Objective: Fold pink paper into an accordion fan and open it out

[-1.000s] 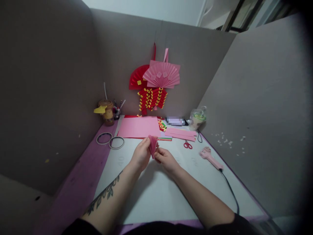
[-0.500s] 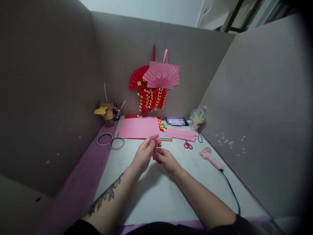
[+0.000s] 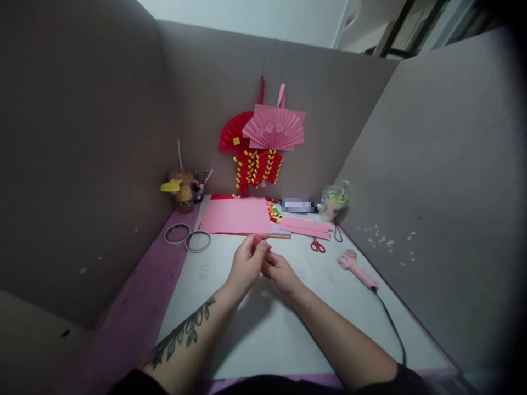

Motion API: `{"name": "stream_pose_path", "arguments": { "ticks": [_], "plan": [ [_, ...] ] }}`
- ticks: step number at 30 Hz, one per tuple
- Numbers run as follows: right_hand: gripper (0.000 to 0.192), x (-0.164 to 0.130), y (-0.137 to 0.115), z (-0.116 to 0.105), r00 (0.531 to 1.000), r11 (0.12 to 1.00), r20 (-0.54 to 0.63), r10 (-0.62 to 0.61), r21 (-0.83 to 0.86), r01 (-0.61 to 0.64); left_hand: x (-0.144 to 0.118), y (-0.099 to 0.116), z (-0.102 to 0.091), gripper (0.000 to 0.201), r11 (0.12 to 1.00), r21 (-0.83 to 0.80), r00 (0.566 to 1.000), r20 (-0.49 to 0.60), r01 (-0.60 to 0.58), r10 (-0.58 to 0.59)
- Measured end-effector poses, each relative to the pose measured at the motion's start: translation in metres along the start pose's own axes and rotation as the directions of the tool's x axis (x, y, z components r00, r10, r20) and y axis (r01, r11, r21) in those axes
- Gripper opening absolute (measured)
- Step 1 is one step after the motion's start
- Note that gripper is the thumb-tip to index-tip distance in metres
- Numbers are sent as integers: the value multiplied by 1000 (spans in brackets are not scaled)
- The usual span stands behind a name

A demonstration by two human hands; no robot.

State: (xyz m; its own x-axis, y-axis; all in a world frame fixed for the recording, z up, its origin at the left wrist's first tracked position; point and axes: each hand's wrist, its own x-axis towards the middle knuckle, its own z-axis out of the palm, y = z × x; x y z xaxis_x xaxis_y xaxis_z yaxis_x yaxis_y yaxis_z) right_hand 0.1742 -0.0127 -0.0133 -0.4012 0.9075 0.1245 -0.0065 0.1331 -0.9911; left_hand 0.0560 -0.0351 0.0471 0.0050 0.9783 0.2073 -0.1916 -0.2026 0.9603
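Note:
Over the white mat, in the middle of the head view, my left hand (image 3: 248,260) is closed around a small piece of folded pink paper (image 3: 257,240). Only a bit of the paper shows between thumb and fingers. My right hand (image 3: 280,269) meets the left one from the right, its fingers curled in at the paper's lower end. Its fingertips are partly hidden behind the left thumb. Just beyond the hands lie a large pink sheet (image 3: 236,215) and several pink paper strips (image 3: 305,225).
Red-handled scissors (image 3: 318,246) and a pink glue gun (image 3: 357,270) with a cord lie to the right. Two tape rolls (image 3: 198,241) rest at left, near a brown cup (image 3: 181,192). A lidded cup (image 3: 334,202) stands back right. Red and pink paper fans (image 3: 276,129) hang on the back wall.
My left hand has turned and its thumb has come over the pink paper, covering most of it. The right hand stays close against it. The view has shifted slightly.

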Motion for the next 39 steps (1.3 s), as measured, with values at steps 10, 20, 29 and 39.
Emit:
{"name": "stream_pose_path", "arguments": {
  "ticks": [10,20,29,39],
  "plan": [
    [35,-2,-4,4,999,999,-28,-24,-41,23,-3,4,0,36,1000,-1,997,-73,-22,22],
    [39,-2,-13,-5,992,974,-55,110,207,-96,36,10,-44,28,906,-413,913,-399,-94,-87],
    [35,-2,-20,-6,980,984,-165,-116,115,136,13,-1,-14,29,983,-50,952,265,175,-156],
    [46,5,-34,-23,913,911,-388,-126,319,261,10,3,-8,33,980,-30,963,189,199,-190]
  ]
}}
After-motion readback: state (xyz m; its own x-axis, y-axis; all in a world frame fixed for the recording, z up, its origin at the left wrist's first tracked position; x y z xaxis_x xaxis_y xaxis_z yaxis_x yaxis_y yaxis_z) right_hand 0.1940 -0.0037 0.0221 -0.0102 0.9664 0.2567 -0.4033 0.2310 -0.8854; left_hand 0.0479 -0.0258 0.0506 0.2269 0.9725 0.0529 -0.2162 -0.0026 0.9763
